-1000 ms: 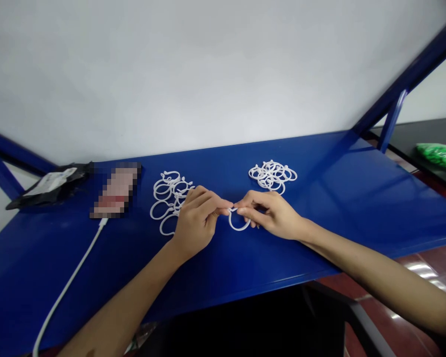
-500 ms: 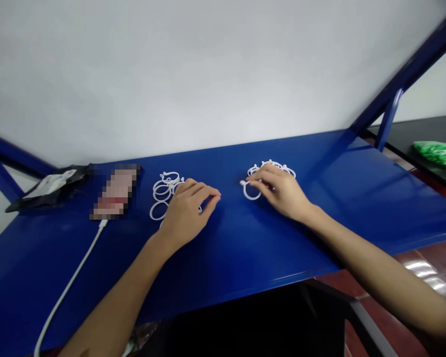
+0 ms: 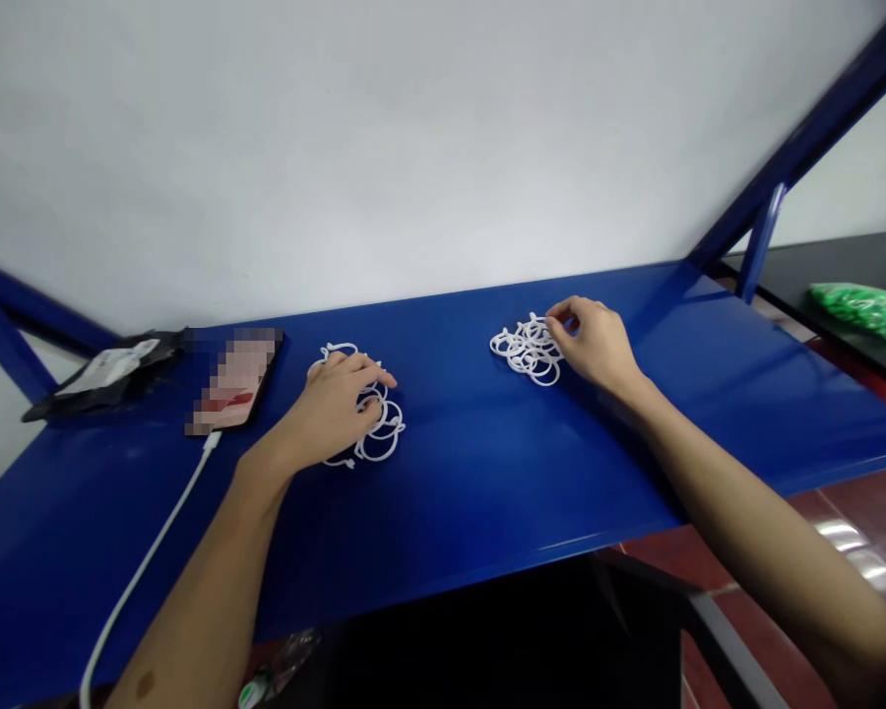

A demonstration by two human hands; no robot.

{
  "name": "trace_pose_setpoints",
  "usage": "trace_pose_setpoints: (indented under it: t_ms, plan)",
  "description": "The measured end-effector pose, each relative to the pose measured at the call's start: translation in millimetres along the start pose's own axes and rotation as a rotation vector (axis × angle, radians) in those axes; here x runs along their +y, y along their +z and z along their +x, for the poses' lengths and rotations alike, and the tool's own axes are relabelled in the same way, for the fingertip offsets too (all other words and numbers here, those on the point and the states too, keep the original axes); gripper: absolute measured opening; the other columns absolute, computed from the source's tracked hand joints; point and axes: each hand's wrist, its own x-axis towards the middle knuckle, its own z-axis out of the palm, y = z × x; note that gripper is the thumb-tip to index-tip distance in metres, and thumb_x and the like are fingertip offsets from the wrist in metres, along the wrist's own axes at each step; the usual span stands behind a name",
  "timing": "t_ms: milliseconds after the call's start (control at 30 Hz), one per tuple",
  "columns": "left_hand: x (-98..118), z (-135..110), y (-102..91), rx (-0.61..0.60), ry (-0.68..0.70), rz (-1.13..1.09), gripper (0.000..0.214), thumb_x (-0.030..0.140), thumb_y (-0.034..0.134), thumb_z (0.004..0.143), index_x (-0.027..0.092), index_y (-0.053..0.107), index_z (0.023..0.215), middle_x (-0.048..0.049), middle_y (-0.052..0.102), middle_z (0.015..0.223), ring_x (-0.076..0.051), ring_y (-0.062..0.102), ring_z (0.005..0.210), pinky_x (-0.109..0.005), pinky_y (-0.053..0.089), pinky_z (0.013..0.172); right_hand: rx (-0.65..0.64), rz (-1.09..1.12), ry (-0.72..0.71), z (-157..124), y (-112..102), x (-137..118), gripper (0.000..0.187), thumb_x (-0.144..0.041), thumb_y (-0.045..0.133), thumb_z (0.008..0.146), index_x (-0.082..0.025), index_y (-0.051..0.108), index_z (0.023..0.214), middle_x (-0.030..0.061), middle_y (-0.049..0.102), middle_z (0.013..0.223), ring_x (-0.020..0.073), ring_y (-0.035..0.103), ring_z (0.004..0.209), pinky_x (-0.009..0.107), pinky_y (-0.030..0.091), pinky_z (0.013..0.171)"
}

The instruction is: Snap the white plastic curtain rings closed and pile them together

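Observation:
My left hand (image 3: 334,409) lies over a loose pile of thin white rings with small knobs (image 3: 381,443). Its fingers are apart, with thumb and forefinger spread above the rings, and it hides part of the pile. Farther right, my right hand (image 3: 595,340) is at the right edge of a second, tangled pile of the same white rings (image 3: 528,353). Thumb and forefinger come together in a pinch at the upper right of this pile, where a white ring reaches the fingertips. Both piles rest on the blue tabletop (image 3: 458,473).
A phone (image 3: 236,384) with a blurred screen lies to the left, a white cable (image 3: 155,551) plugged into it. Behind it is a black plastic package (image 3: 110,374) with a white label. A green bag (image 3: 863,310) sits on a dark surface at far right. A white wall (image 3: 443,148) stands behind.
My right hand has moved right and away from me, uncovering the right pile; the single ring it held apart no longer shows separately. My left hand has moved left and its fingers have spread.

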Motion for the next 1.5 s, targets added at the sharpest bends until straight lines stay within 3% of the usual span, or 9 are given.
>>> trace_pose_setpoints:
  t_ms: [200, 400, 533, 667, 800, 1100, 1233, 1333, 1500]
  plan:
    - [2.3, 5.6, 0.8, 0.136, 0.022, 0.014, 0.019, 0.03, 0.056, 0.088, 0.027, 0.071, 0.099, -0.0061, 0.07, 0.102, -0.029, 0.055, 0.1, -0.048, 0.042, 0.088, 0.013, -0.001, 0.002, -0.7, -3.0, -3.2, 0.024, -0.034, 0.057, 0.091, -0.017, 0.067, 0.104, 0.0084, 0.072, 0.088, 0.0234, 0.06, 0.08, 0.043, 0.047, 0.08]
    - [1.6, 7.7, -6.0, 0.352, 0.042, 0.013, 0.021, 0.021, 0.051, 0.089, 0.027, 0.071, 0.095, -0.004, 0.072, 0.096, -0.025, 0.056, 0.088, -0.042, 0.043, 0.081, 0.055, 0.035, -0.061, -5.3, -9.2, -16.6, 0.022, -0.033, 0.055, 0.093, -0.019, 0.067, 0.104, 0.0083, 0.071, 0.091, 0.0242, 0.059, 0.084, 0.045, 0.044, 0.085]
    - [-0.4, 2.5, -7.4, 0.195, 0.039, 0.004, 0.03, 0.016, 0.05, 0.085, 0.029, 0.071, 0.102, -0.0039, 0.071, 0.103, -0.027, 0.056, 0.098, -0.044, 0.042, 0.085, 0.059, 0.078, -0.159, -14.3, -9.2, -32.8, 0.023, -0.034, 0.054, 0.095, -0.02, 0.066, 0.109, 0.0071, 0.07, 0.093, 0.0241, 0.057, 0.086, 0.042, 0.044, 0.084]
    - [-1.5, -0.3, -3.9, 0.018, 0.088, -0.003, 0.023, 0.025, 0.057, 0.086, 0.032, 0.073, 0.101, -0.004, 0.069, 0.105, -0.028, 0.054, 0.103, -0.047, 0.04, 0.091, 0.002, 0.167, -0.273, -24.7, -7.7, -51.5, 0.023, -0.033, 0.053, 0.097, -0.02, 0.064, 0.111, 0.008, 0.069, 0.093, 0.0246, 0.055, 0.089, 0.041, 0.046, 0.084]
    - [-0.9, 1.9, -0.9, 0.026, 0.098, 0.002, 0.019, 0.036, 0.058, 0.09, 0.029, 0.075, 0.086, -0.0046, 0.07, 0.099, -0.027, 0.054, 0.098, -0.047, 0.041, 0.091, -0.088, 0.231, -0.351, -31.3, -5.2, -62.8, 0.019, -0.029, 0.053, 0.097, -0.02, 0.064, 0.111, 0.0077, 0.069, 0.092, 0.0244, 0.056, 0.089, 0.041, 0.047, 0.083]
    - [21.1, 2.2, -3.2, 0.149, 0.09, -0.182, 0.015, 0.041, 0.064, 0.09, 0.031, 0.075, 0.094, 0.0001, 0.076, 0.095, -0.022, 0.064, 0.092, -0.041, 0.049, 0.089, -0.247, 0.315, -0.44, -41.1, 4.5, -71.1, 0.018, -0.028, 0.053, 0.098, -0.019, 0.062, 0.111, 0.0071, 0.068, 0.095, 0.023, 0.057, 0.091, 0.04, 0.048, 0.086]
    - [32.1, 3.4, -3.1, 0.109, 0.039, -0.274, 0.01, 0.038, 0.068, 0.087, 0.031, 0.075, 0.089, 0.0002, 0.076, 0.094, -0.021, 0.065, 0.091, -0.036, 0.051, 0.081, -0.292, 0.33, -0.518, -47.4, 3.9, -80.6, 0.022, -0.03, 0.051, 0.1, -0.017, 0.062, 0.114, 0.0086, 0.066, 0.097, 0.0219, 0.058, 0.091, 0.038, 0.05, 0.083]
    - [40.4, 5.0, -1.4, 0.066, 0.003, -0.329, 0.008, 0.035, 0.07, 0.085, 0.029, 0.074, 0.084, 0.0002, 0.074, 0.09, -0.019, 0.064, 0.081, -0.033, 0.05, 0.071, -0.317, 0.271, -0.696, -56.5, 2.6, -92.5, 0.028, -0.032, 0.047, 0.102, -0.018, 0.061, 0.122, 0.0095, 0.066, 0.102, 0.0198, 0.06, 0.088, 0.034, 0.05, 0.077]
    - [48.9, 4.9, 3.4, -0.022, -0.024, -0.421, 0.004, 0.031, 0.072, 0.083, 0.027, 0.072, 0.081, 0.0021, 0.072, 0.082, -0.016, 0.062, 0.072, -0.028, 0.047, 0.064, -0.221, 0.108, -0.876, -71.5, 6.4, -107.6, 0.025, -0.022, 0.045, 0.103, -0.023, 0.064, 0.118, 0.0045, 0.069, 0.098, 0.0134, 0.054, 0.067, 0.029, 0.042, 0.063]
